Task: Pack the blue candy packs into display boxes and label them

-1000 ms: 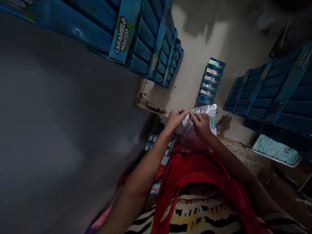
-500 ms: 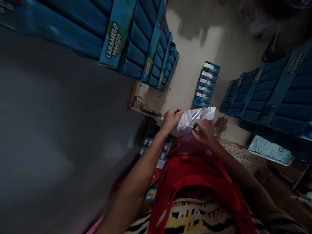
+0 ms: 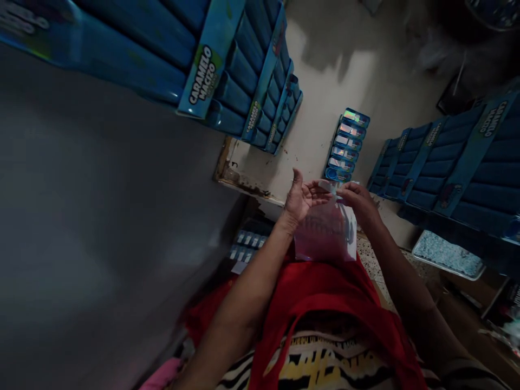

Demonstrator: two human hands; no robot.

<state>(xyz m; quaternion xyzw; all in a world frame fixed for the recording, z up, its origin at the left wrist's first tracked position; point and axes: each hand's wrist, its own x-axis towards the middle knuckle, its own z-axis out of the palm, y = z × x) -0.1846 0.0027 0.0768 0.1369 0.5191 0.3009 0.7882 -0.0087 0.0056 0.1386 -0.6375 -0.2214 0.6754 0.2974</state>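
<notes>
My left hand [image 3: 301, 199] is open, palm turned up, with the thumb raised and the fingers stretched toward my right hand. My right hand [image 3: 357, 199] is closed in a pinch on a small shiny strip [image 3: 327, 187], which reaches over to the left fingertips. Below both hands a glossy, pinkish, see-through sheet [image 3: 323, 235] lies against the red apron [image 3: 320, 281]. Just beyond the hands, a short row of blue packs [image 3: 345, 151] with shiny labels lies on the table [image 3: 312, 108].
Stacked blue display boxes [image 3: 252, 81] marked "Caramelo Macizo" stand at the left, and more blue boxes [image 3: 450, 157] at the right. A tray of pale blue bits [image 3: 447, 253] sits below the right stack. Lower left are more labelled packs [image 3: 247, 244] beside a grey wall [image 3: 101, 216].
My left hand has let go of the sheet's left edge and opened palm up. My right hand has moved up and right, now pinching the small strip. The sheet has dropped lower.
</notes>
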